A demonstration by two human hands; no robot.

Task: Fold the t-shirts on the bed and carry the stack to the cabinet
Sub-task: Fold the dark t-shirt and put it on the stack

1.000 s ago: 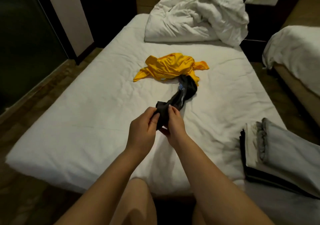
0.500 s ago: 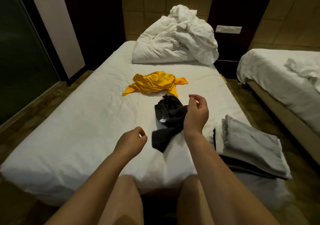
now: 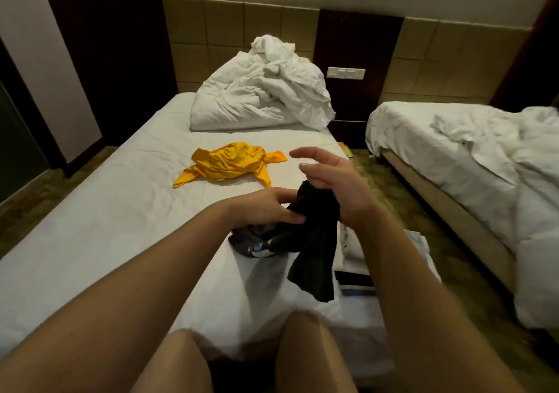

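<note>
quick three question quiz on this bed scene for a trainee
1. True or false: the yellow t-shirt lies crumpled on the bed, touched by neither hand.
2. Which garment is being handled? A) yellow t-shirt B) black t-shirt C) blue jeans
3. Which hand has its fingers spread open?
Key: 1 true; 2 B; 3 the right hand, while the left hand grips the black t-shirt.

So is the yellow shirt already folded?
No, the yellow shirt lies crumpled and spread loosely on the bed.
</note>
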